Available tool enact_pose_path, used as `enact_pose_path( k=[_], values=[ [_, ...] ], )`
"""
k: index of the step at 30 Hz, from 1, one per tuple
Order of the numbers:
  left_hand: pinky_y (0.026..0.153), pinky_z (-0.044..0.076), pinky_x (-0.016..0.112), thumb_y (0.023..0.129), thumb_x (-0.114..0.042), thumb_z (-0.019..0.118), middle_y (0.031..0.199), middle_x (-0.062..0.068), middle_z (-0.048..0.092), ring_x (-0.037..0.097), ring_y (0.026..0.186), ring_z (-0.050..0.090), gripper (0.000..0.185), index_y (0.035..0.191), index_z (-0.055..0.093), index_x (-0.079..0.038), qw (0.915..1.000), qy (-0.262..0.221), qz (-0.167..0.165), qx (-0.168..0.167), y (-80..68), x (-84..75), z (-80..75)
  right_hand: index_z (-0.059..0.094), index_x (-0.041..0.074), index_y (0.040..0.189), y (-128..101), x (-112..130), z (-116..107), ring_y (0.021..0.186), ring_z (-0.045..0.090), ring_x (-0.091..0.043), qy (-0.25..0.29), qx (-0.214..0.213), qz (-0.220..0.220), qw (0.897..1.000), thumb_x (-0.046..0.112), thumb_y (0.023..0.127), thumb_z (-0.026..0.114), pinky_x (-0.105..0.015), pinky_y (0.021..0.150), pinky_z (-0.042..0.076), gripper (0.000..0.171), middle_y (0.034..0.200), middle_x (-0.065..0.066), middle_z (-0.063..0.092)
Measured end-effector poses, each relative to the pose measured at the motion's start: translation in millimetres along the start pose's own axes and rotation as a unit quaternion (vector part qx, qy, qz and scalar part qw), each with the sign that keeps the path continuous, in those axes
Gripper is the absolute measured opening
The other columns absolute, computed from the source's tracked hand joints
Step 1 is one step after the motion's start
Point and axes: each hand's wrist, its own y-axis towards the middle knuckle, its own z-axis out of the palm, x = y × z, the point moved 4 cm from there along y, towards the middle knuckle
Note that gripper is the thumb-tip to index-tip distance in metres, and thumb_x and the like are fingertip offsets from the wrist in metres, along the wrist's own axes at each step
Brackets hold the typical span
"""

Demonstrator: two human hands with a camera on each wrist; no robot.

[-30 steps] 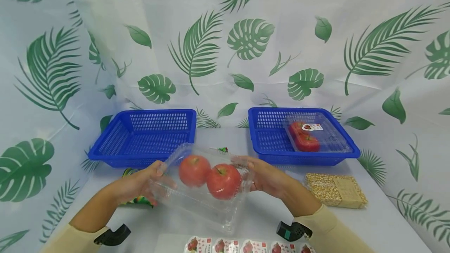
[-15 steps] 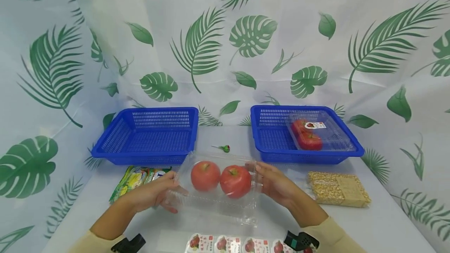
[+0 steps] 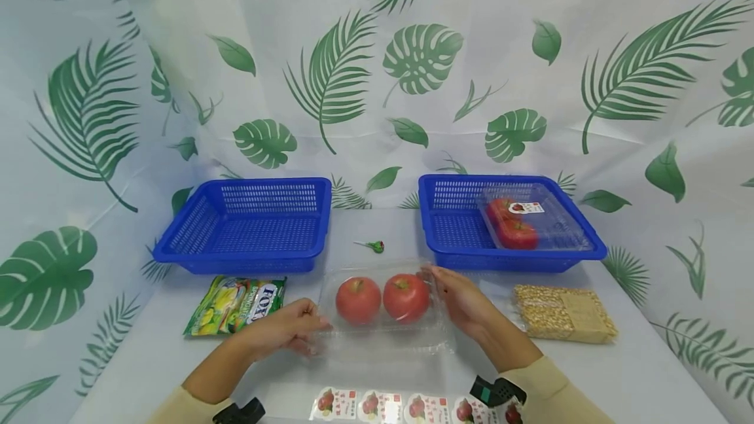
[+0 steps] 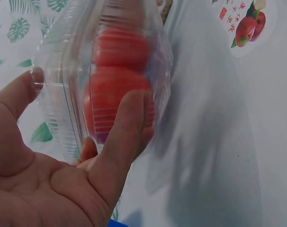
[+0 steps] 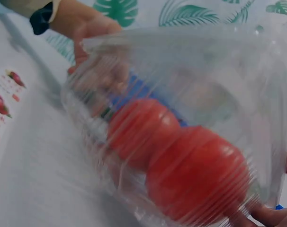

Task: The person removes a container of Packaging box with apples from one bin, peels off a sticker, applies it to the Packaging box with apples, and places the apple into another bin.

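Observation:
A clear plastic clamshell box with two red apples inside is held over the front middle of the table, its lid down. My left hand grips its left end; in the left wrist view the thumb lies along one side, other fingers on the far side and underneath. My right hand holds the right end, fingers at its far corner. At the lower right of the right wrist view, only a few right fingertips show. A row of apple-printed stickers lies in front.
A blue basket stands back left. The blue basket at back right contains a labelled box of apples. A green snack bag, a bag of yellow kernels and a small flower-like item lie around.
The box has shifted right and gone from tilted to nearly level, both hands still holding it. My left hand moved right and down, uncovering the green snack bag.

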Motion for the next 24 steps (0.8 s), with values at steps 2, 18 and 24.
enact_pose_path(
  k=[2, 18, 24],
  values=[
    [0.074, 0.057, 0.039, 0.096, -0.026, 0.062, 0.114, 0.017, 0.058, 0.021, 0.084, 0.058, 0.033, 0.103, 0.042, -0.001, 0.9999, 0.004, -0.001, -0.013, 2.5, 0.6, 1.5, 0.054, -0.002, 0.134, 1.4, -2.3, -1.9, 0.136, 0.028, -0.030, 0.011, -0.007, 0.002, 1.000, 0.023, 0.103, 0.050, -0.047, 0.113, 0.017, 0.040, 0.133, -0.012, 0.054],
    [0.069, 0.058, 0.041, 0.092, -0.025, 0.069, 0.079, 0.004, 0.046, 0.018, 0.074, 0.052, 0.036, 0.100, 0.042, -0.002, 0.9968, 0.035, 0.014, -0.070, 9.1, -1.0, -1.6, 0.048, -0.006, 0.134, 15.0, -5.7, -1.2, 0.122, 0.045, -0.022, 0.028, -0.040, 0.016, 0.999, 0.015, 0.104, 0.046, -0.038, 0.109, 0.031, 0.036, 0.125, -0.007, 0.057],
    [0.070, 0.058, 0.039, 0.091, -0.031, 0.070, 0.082, 0.005, 0.044, 0.020, 0.077, 0.054, 0.042, 0.102, 0.042, -0.001, 0.9956, 0.048, 0.014, -0.079, 10.8, 4.1, -1.1, 0.047, -0.007, 0.135, 20.6, -12.3, -4.9, 0.123, 0.046, -0.020, 0.036, -0.052, 0.023, 0.998, 0.017, 0.103, 0.049, -0.033, 0.106, 0.034, 0.040, 0.129, -0.010, 0.056]
  ],
)
